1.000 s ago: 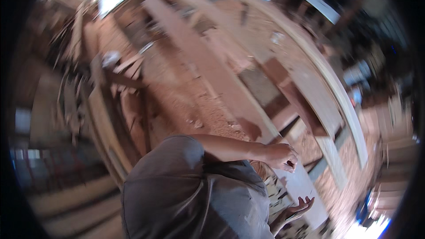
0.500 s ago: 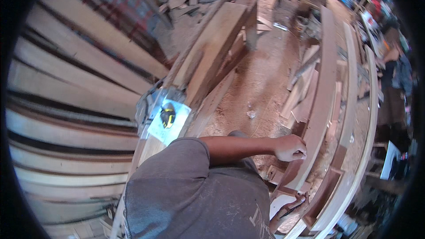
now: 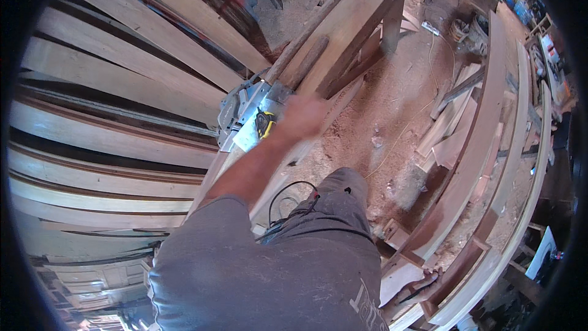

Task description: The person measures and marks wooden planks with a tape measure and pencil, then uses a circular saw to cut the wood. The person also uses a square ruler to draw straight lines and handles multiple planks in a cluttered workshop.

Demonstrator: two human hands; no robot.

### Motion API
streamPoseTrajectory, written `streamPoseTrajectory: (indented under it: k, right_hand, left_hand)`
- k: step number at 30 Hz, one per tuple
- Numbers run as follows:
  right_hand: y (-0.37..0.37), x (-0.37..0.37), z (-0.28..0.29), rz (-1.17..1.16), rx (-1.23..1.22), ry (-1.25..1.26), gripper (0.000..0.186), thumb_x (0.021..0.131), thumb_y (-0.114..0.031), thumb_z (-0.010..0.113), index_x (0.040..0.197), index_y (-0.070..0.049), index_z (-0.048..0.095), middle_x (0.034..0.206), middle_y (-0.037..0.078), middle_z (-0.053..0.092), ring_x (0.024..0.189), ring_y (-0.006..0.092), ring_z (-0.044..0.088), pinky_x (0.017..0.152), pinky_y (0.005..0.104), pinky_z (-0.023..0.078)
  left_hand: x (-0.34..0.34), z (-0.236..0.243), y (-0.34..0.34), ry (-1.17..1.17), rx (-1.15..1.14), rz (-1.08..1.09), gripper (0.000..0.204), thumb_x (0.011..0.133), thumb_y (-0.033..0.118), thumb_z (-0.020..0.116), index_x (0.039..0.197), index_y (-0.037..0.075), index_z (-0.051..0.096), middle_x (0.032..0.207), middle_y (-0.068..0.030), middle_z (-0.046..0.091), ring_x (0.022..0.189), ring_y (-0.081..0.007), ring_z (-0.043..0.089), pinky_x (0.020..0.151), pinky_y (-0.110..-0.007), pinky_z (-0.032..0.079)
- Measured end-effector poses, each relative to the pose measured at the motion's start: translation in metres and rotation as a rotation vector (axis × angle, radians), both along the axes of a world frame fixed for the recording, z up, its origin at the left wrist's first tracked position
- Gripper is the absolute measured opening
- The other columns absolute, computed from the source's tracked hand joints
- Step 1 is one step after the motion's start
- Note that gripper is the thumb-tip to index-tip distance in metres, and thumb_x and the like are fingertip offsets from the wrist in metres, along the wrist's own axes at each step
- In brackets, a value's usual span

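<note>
My left hand (image 3: 304, 116) is smeared by motion, just right of a black-and-yellow tape measure (image 3: 264, 124). That tape measure lies on a white sheet (image 3: 246, 138) beside a grey metal tool (image 3: 230, 113) on the wooden bench. Whether the fingers are closed does not show. At the lower right, my right hand (image 3: 427, 284) is by the near end of a long reddish-brown board (image 3: 468, 147). A slim dark pen-like stick (image 3: 408, 298) is held in its fingers. Part of that hand is hidden by my body and the wood.
Several planks (image 3: 116, 116) stand stacked on the left. A thick timber beam (image 3: 349, 37) rests on the bench ahead. Pale long rails (image 3: 542, 147) run along the right. Sawdust covers the floor (image 3: 392, 104), with a thin cable (image 3: 398, 147) and wood offcuts (image 3: 450, 129).
My left hand has swung from above the board on the right across to the tape measure on the left. My right hand stays by the board's end. The view has shifted.
</note>
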State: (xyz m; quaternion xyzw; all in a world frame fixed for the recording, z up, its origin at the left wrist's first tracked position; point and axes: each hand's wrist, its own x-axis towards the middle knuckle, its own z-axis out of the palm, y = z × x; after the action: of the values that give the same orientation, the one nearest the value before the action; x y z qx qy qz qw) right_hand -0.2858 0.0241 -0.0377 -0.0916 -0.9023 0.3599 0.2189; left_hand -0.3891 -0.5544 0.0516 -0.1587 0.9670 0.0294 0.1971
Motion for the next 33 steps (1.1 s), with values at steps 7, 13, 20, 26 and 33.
streamPoseTrajectory:
  k: [7, 13, 20, 26, 33]
  right_hand:
    - [0.011, 0.028, -0.007, -0.275, -0.153, -0.046, 0.057, 0.116, -0.047, 0.051, 0.137, 0.002, 0.069, 0.109, 0.019, 0.073, 0.092, 0.0293, 0.071, 0.087, 0.0446, 0.058]
    - [-0.001, 0.05, 0.023, -0.11, 0.013, -0.038, 0.034, 0.117, -0.022, 0.053, 0.132, 0.003, 0.07, 0.111, 0.015, 0.071, 0.09, 0.0227, 0.07, 0.085, 0.0354, 0.057]
    - [-0.05, 0.071, 0.075, 0.08, -0.303, -0.019, 0.032, 0.105, -0.006, 0.067, 0.137, -0.004, 0.069, 0.128, 0.017, 0.075, 0.109, 0.03, 0.076, 0.097, 0.04, 0.06]
    - [-0.084, 0.086, 0.135, -0.004, 0.014, -0.094, 0.056, 0.087, -0.013, 0.087, 0.14, -0.008, 0.069, 0.133, 0.018, 0.072, 0.117, 0.0409, 0.069, 0.1, 0.0489, 0.059]
    - [-0.121, 0.16, 0.111, -1.0, -0.46, -0.067, 0.054, 0.092, -0.017, 0.087, 0.137, -0.002, 0.06, 0.122, 0.024, 0.07, 0.114, 0.0414, 0.07, 0.095, 0.0463, 0.057]
  left_hand:
    - [0.103, -0.056, -0.085, -0.058, 0.052, 0.412, 0.069, 0.092, 0.039, 0.079, 0.152, 0.014, 0.059, 0.142, -0.0265, 0.07, 0.131, -0.0492, 0.065, 0.113, -0.058, 0.052]
    - [0.075, -0.03, -0.054, 0.125, -0.048, 0.365, 0.069, 0.091, 0.035, 0.084, 0.152, 0.015, 0.059, 0.132, -0.0292, 0.07, 0.121, -0.0477, 0.07, 0.11, -0.056, 0.052]
    - [-0.071, 0.051, 0.169, -0.113, 0.969, -0.399, 0.07, 0.089, 0.035, 0.093, 0.145, 0.011, 0.059, 0.126, -0.0169, 0.07, 0.108, -0.0258, 0.072, 0.093, -0.038, 0.059]
    - [-0.026, 0.009, 0.369, -0.715, 1.065, -1.248, 0.058, 0.092, 0.039, 0.089, 0.136, 0.007, 0.069, 0.113, -0.0147, 0.077, 0.102, -0.0205, 0.074, 0.091, -0.039, 0.06]
    - [0.052, -0.009, 0.462, -1.202, 1.219, -1.187, 0.061, 0.108, 0.044, 0.072, 0.147, -0.001, 0.057, 0.122, -0.0223, 0.074, 0.12, -0.0239, 0.074, 0.1, -0.04, 0.058]
